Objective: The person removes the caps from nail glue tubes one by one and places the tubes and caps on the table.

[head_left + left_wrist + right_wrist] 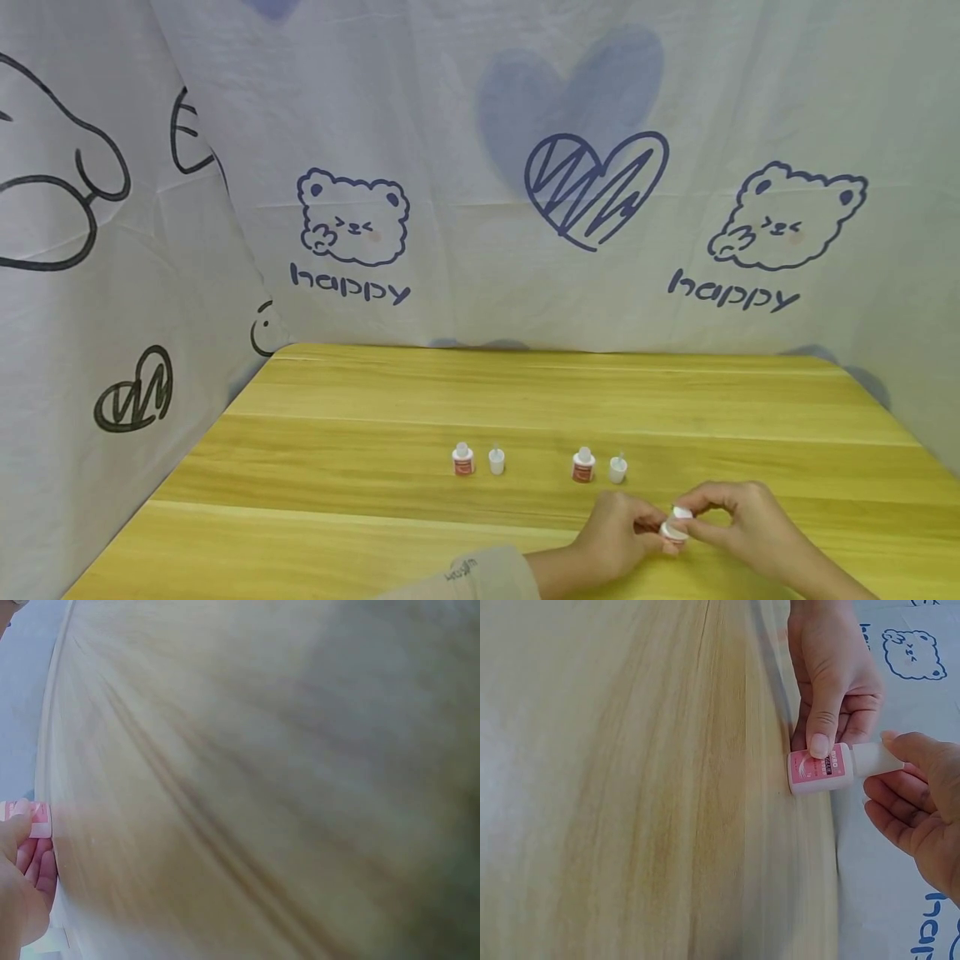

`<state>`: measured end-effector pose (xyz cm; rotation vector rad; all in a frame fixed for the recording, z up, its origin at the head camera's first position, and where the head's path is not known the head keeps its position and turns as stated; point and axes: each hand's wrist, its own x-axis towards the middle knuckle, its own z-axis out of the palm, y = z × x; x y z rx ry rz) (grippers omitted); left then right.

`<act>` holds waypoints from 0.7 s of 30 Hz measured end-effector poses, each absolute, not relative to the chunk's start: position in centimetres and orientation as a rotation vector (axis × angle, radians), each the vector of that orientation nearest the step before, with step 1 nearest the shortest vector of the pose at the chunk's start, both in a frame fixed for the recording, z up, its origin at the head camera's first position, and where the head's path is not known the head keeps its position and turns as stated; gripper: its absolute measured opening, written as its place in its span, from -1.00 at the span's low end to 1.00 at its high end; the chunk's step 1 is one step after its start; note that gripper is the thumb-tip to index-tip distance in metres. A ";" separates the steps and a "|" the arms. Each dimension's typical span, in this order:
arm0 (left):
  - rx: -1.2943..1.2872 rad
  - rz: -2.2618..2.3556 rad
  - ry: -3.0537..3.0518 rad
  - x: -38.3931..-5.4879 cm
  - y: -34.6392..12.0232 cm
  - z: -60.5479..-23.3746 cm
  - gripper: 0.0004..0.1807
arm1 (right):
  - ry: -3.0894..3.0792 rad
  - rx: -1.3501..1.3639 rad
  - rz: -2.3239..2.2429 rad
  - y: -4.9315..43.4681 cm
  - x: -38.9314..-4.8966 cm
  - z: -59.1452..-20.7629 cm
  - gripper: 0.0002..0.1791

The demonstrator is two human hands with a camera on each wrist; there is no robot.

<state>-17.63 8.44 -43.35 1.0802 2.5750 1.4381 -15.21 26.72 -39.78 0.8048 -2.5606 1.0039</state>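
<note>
My left hand [613,542] grips a small white glue bottle [847,775] with a pink label, the thumb lying across the label in the right wrist view. At the bottle's neck end, my right hand [746,527] pinches the white cap [874,759] between thumb and fingers. The cap sits in line with the bottle in that view. In the head view both hands meet low over the right front of the table, and fingers cover much of the bottle. The left wrist view shows only part of the left hand [30,877] and the pink label at its edge.
On the wooden table [337,467], two similar bottles with red labels stand upright, a left one [462,463] and a right one [582,468]. Beside each stands a white cap, one at left [497,463] and one at right [617,472], with a thin stem upward. Printed cloth [465,250] hangs behind.
</note>
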 end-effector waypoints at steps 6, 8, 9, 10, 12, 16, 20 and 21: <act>1.049 1.440 2.582 -17.6 8.5 -43.4 -0.85 | -2.575 0.850 1.056 26.9 -15.5 -39.9 -0.90; 1.036 1.443 2.584 -17.6 8.6 -43.4 -0.84 | -2.572 0.879 1.102 27.0 -15.6 -39.9 -0.89; 1.032 1.440 2.587 -17.6 8.6 -43.4 -0.84 | -2.569 0.889 1.122 27.1 -15.7 -40.0 -0.87; 1.025 1.435 2.592 -17.6 8.6 -43.4 -0.83 | -2.565 0.904 1.144 27.2 -15.7 -40.0 -0.86; 1.019 1.426 2.600 -17.6 8.6 -43.4 -0.83 | -2.550 0.933 1.189 27.4 -15.8 -40.1 -0.83; 1.021 1.423 2.614 -17.6 8.6 -43.4 -0.84 | -2.492 0.992 1.289 27.5 -15.9 -40.5 -0.76; 1.053 1.431 2.625 -17.7 8.6 -43.4 -0.86 | -2.402 1.032 1.407 27.4 -15.9 -41.3 -0.70; 1.065 1.429 2.630 -17.7 8.6 -43.4 -0.86 | -2.379 1.033 1.428 27.4 -15.9 -41.5 -0.69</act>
